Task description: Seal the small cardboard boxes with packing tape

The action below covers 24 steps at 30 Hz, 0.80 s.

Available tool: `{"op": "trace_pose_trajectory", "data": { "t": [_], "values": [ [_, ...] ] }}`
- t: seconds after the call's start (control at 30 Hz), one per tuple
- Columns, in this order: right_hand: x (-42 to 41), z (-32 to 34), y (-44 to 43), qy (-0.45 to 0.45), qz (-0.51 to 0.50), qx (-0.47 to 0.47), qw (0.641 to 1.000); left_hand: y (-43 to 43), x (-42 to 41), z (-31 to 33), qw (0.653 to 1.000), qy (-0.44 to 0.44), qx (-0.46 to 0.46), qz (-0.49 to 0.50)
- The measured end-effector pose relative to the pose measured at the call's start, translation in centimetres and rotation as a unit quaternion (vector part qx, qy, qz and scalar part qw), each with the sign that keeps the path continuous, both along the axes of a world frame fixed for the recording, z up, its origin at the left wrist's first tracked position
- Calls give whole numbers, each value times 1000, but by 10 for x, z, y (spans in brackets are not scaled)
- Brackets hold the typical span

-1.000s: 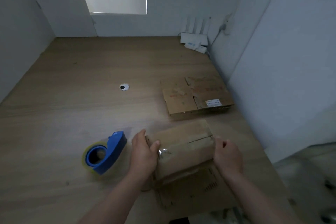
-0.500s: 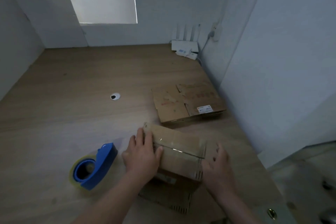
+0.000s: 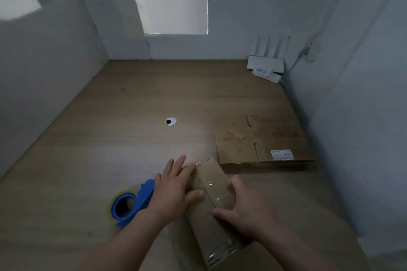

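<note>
My left hand [image 3: 176, 189] lay flat on the left side of the small box [image 3: 209, 235]. Its fingers were straight and spread out, and they pressed on the cardboard. My right hand [image 3: 244, 207] was on the right side of the box. Its thumb lay across the top and its fingers were bent over the edge, so it gripped the box. The picture was a bit blurry there.

The box sat on the tabletop [image 3: 99, 149], close to me, between my two hands. It was long and thin and pointed away from me. A strip of clear tape [image 3: 217, 199] ran along its top and looked shiny.

Just left of my left hand was the blue tape holder [image 3: 134, 202]. It lay on the tabletop with a roll of clear tape in it. My left hand was close to it. I could not tell if they touched.

A bit farther away, to the right, a flat box [image 3: 242, 138] lay on the tabletop. It had red marks on it and a small white sticker [image 3: 282, 154] near its front edge. It was near the small box but apart from it.

Farther back, near the middle of the tabletop, was a little round hole with a white ring [image 3: 171, 121].

In the far right corner stood a white router [image 3: 265, 66] with its sticks pointing up, next to the wall [image 3: 352, 72].
</note>
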State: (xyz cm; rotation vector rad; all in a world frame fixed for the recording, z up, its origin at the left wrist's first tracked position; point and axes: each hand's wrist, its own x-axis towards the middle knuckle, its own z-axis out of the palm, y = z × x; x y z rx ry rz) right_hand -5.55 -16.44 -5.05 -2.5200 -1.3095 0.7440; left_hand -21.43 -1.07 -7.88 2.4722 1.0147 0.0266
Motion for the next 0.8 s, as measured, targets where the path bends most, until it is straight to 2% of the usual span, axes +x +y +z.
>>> {"op": "trace_pose_trajectory", "data": {
  "t": [0.1,0.17,0.23,0.3,0.4,0.5,0.6,0.67,0.8],
  "values": [
    [-8,-2,2,-3,4,15,1000,-1,-28,-8,982,-106,12,157],
    [-14,-3,1,-28,17,40,999,-1,-54,-20,966,-87,10,242],
    [-18,-3,3,-33,46,73,996,3,-81,-37,960,-30,31,277],
    [-22,-6,9,-29,101,90,990,8,-102,-54,962,10,36,271],
    [-31,-13,17,-36,151,61,986,14,-122,-72,964,96,7,247],
    [-50,-18,18,-49,104,59,992,19,-131,-81,964,164,20,208],
    [-76,-17,16,-52,33,39,997,25,-136,-78,960,219,75,155],
    [-91,-14,13,-55,2,4,999,32,-138,-79,962,227,86,127],
    [-105,-11,8,-62,-41,-27,997,43,-134,-89,971,177,-13,160]
  ]
}}
